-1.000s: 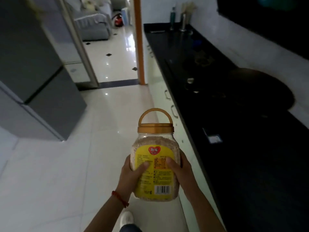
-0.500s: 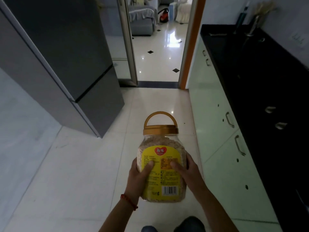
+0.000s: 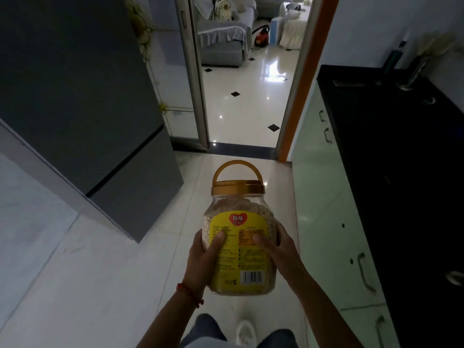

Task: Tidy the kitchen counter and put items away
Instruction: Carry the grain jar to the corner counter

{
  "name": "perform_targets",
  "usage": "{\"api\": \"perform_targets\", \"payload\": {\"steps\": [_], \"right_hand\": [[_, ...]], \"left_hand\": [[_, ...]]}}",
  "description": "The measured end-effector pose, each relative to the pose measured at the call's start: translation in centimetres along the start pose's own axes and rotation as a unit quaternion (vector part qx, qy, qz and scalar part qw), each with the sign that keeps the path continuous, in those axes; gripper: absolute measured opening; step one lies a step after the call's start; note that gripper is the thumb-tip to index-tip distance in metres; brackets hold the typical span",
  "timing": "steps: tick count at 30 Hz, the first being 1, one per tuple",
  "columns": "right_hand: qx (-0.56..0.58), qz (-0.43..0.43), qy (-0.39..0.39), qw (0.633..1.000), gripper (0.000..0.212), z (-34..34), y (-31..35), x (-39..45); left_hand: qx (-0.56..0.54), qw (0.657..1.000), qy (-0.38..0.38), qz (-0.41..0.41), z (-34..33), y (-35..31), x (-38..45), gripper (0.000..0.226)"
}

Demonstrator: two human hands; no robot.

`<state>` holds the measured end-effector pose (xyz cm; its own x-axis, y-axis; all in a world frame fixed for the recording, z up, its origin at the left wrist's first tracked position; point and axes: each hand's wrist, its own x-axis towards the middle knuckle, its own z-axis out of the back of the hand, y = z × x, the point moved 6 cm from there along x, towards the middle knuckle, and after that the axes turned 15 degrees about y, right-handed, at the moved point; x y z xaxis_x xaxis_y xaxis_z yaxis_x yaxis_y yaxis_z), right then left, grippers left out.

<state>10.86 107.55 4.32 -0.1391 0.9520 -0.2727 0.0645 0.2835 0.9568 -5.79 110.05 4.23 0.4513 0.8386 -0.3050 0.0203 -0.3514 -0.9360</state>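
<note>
A clear plastic jar of oats (image 3: 239, 229) with a yellow label, gold lid and arched handle is held upright in front of me, above the floor. My left hand (image 3: 204, 259) grips its left side, thumb across the label. My right hand (image 3: 278, 249) grips the right side, thumb on the label too. The fingers of both hands are hidden behind the jar. The black kitchen counter (image 3: 401, 172) runs along the right.
A tall grey fridge (image 3: 82, 96) stands on the left. Pale green cabinet doors (image 3: 324, 209) with handles sit under the counter. A utensil holder (image 3: 414, 71) and a bottle stand at the counter's far end. An open doorway (image 3: 251, 96) ahead leads to a living room.
My view has swung left, away from the counter toward the fridge and doorway. Both hands keep the same hold on the jar.
</note>
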Motion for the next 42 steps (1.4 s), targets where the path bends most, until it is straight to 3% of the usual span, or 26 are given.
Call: {"api": "perform_targets", "payload": {"steps": [8, 13, 17, 20, 28, 35, 39, 42], "right_hand": [[0.009, -0.019, 0.026, 0.999, 0.114, 4.4, 2.7, 14.0], [0.016, -0.017, -0.007, 1.000, 0.113, 8.4, 5.4, 24.5], [0.029, -0.004, -0.041, 0.999, 0.111, 11.7, 9.1, 31.2], [0.043, 0.006, -0.082, 0.996, 0.109, 14.9, 11.4, 35.5], [0.081, 0.014, -0.159, 0.984, 0.106, 25.8, 14.0, 43.1], [0.100, 0.025, -0.192, 0.976, 0.078, 36.5, 16.4, 48.9], [0.116, 0.030, -0.221, 0.968, 0.070, 41.5, 17.9, 50.8], [0.130, 0.028, -0.262, 0.956, 0.079, 45.0, 18.3, 51.3]], "left_hand": [[0.009, 0.999, -0.034, 0.004, 4.0, -3.7, 13.5, 0.099], [0.047, 0.999, -0.018, 0.004, 7.0, -7.0, 25.7, 0.109], [0.060, 0.998, 0.020, 0.007, 8.0, -11.4, 34.4, 0.080], [0.079, 0.995, 0.049, 0.017, 8.2, -14.2, 41.3, 0.102], [0.068, 0.987, 0.135, 0.049, 2.9, -17.4, 56.0, 0.100], [0.094, 0.982, 0.158, 0.054, -2.9, -19.7, 68.1, 0.109], [0.096, 0.977, 0.179, 0.064, -6.3, -21.5, 73.2, 0.097], [0.114, 0.969, 0.209, 0.072, -9.0, -22.1, 77.0, 0.108]]}}
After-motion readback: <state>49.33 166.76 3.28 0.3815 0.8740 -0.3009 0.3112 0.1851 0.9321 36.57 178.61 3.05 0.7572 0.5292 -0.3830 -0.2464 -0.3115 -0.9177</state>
